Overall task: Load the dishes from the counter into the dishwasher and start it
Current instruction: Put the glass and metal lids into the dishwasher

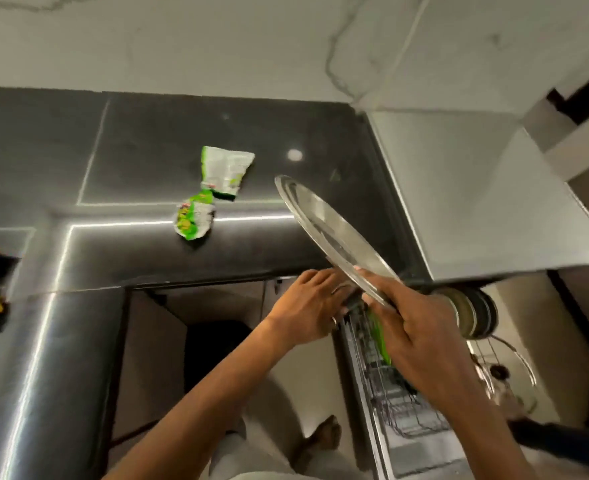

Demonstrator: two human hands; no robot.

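Now the right hand (421, 327) pinches a tilted steel plate (327, 226) above the table's (147, 133) front edge; the left hand's (306, 306) straight fingers touch its lower rim.

left hand (306, 306): thin ring (334, 320) on one finger; clothing: pale garment (230, 455); foot (322, 436): unshod

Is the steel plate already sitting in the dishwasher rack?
No, the right hand holds the steel plate tilted in the air, over the counter edge and above the dishwasher rack.
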